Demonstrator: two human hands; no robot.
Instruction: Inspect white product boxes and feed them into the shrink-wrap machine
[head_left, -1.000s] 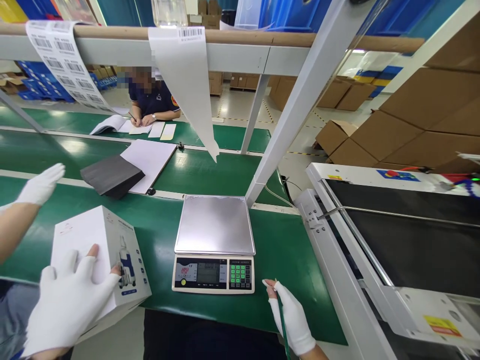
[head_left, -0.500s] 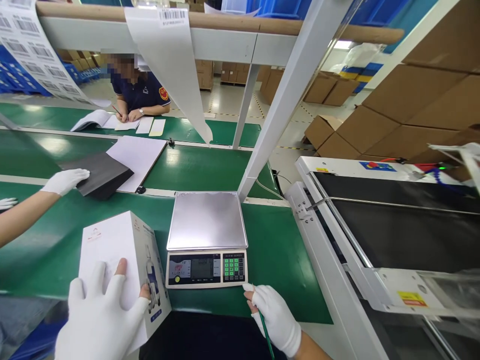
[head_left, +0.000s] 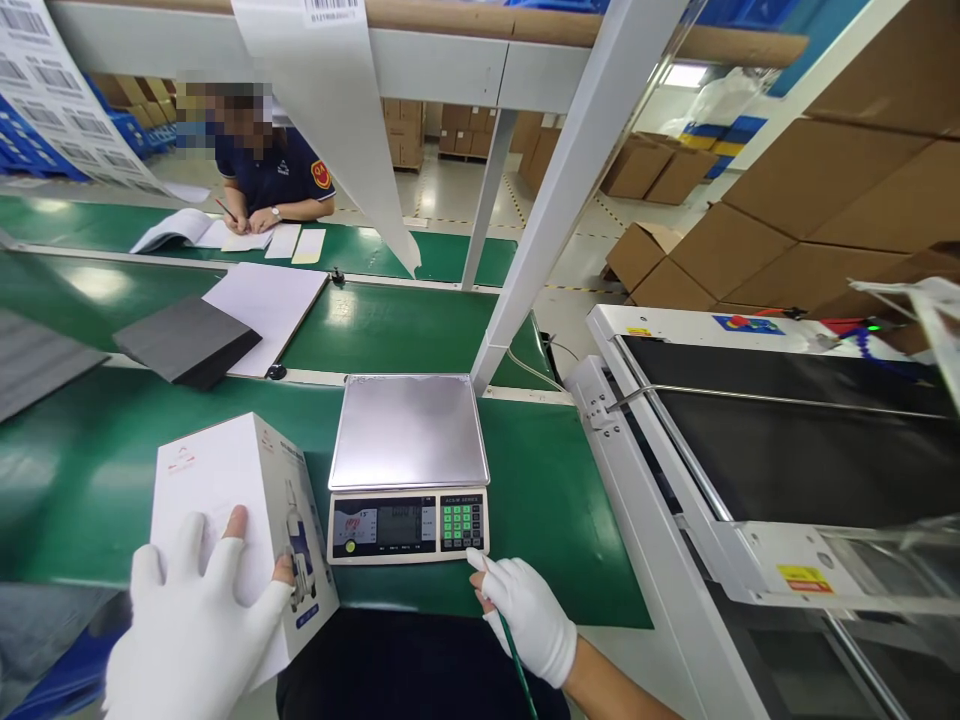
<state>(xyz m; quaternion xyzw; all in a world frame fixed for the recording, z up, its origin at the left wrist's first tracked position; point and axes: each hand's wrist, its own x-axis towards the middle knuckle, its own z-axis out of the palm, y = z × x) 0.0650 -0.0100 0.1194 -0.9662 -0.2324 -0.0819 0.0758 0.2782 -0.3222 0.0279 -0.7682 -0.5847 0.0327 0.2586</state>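
The left hand [head_left: 195,620] lies spread on the pale face of the box [head_left: 214,465], fingers splayed rather than clenched, the thumb reaching over to the printed side. The box is left of the scale [head_left: 409,430] at the table's [head_left: 555,520] near edge and juts past it — whether the table bears it cannot be told. The right hand [head_left: 529,620] has its fingers closed round a green pen [head_left: 517,660] just by the scale's near right corner; whether a fingertip touches the scale is unclear. The scale stands toward the table's right end, its keypad at its own near right corner. Dark sheets [head_left: 184,335] lie across the table's far edge, partly over a white board [head_left: 277,300]. Beyond, a co-worker [head_left: 274,170] leans on the far bench [head_left: 360,250], holding a pencil [head_left: 223,207] over papers.
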